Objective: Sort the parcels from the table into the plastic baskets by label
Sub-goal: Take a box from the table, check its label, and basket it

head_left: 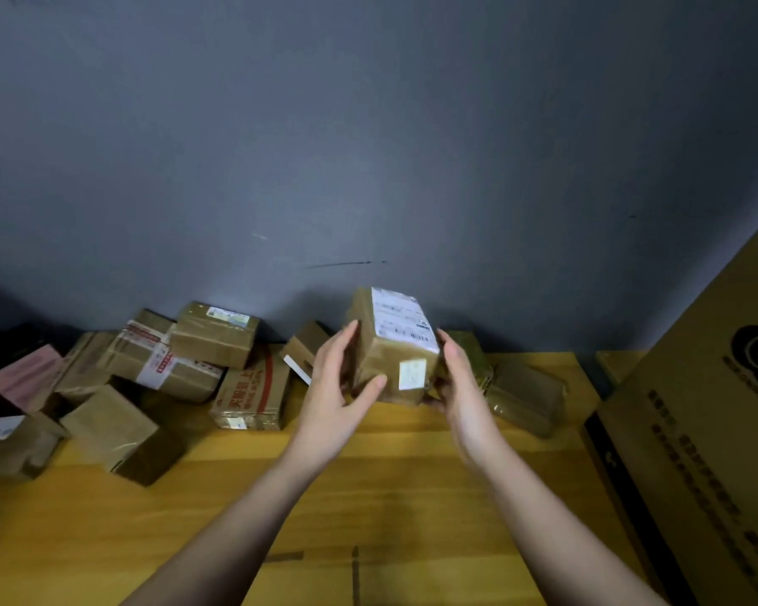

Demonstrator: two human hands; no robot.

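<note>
Holding one taped brown parcel (390, 347) up above the bench (368, 496), both hands clasp it from the sides: the left hand (333, 387) with thumb across the front face and fingers behind the left edge, the right hand (454, 378) cupped round the right side and bottom corner. The parcel is tilted, its white shipping label (405, 319) on top and a small pale sticker (412, 373) on the near face. About eight more parcels lie heaped at the left (193, 369), one with red print (252, 393), one pink (25, 376). Two or three wrapped parcels (526, 398) lie behind the right hand. Both forearms are bare and stretched forward. The bench is yellow wood against a dark grey wall (368, 146). One large printed carton (709, 430) stands at the right edge.
</note>
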